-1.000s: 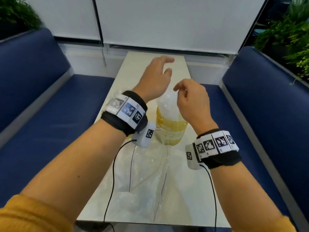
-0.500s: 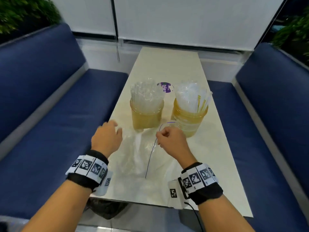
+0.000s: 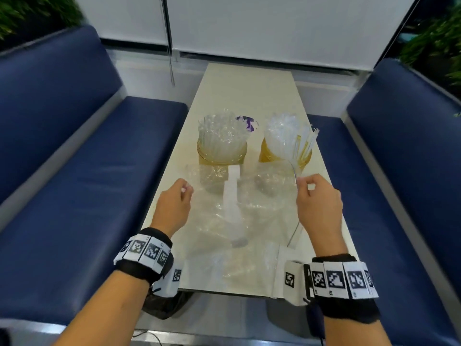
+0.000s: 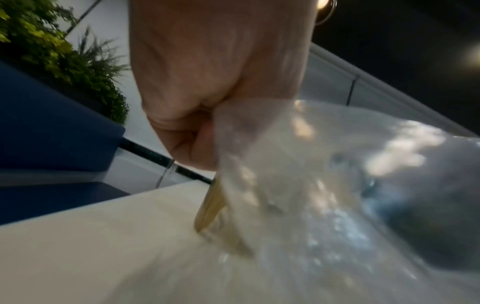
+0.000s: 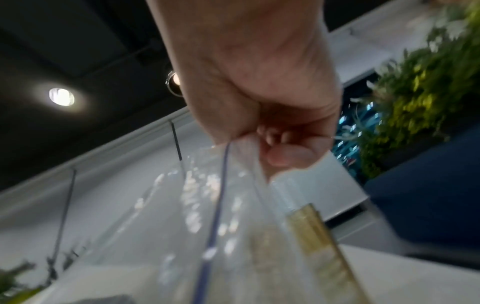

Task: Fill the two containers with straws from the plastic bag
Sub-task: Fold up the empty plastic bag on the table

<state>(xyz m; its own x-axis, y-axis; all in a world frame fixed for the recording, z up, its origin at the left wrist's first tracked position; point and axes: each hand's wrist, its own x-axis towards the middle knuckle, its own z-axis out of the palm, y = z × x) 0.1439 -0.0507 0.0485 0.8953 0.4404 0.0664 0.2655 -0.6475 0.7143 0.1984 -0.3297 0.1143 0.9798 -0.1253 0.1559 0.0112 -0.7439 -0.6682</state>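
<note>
Plastic bag (image 3: 232, 221) edges in both hands' grip (table-level)

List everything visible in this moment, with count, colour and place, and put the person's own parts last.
containers: two, amber glass, side by side mid-table, both standing full of straws
straws: many, clear and white, upright in the containers
plastic bag: one, clear, spread on the table in front of the containers, its two top corners lifted
round purple item: one, behind the left container, mostly hidden
table: one, cream, narrow, between the benches
benches: two, navy blue, either side of the table
plants: green, behind both benches
wristbands: two, black with printed markers, one on each wrist
left hand: pinches the bag's left corner
right hand: pinches the bag's right edge
</note>
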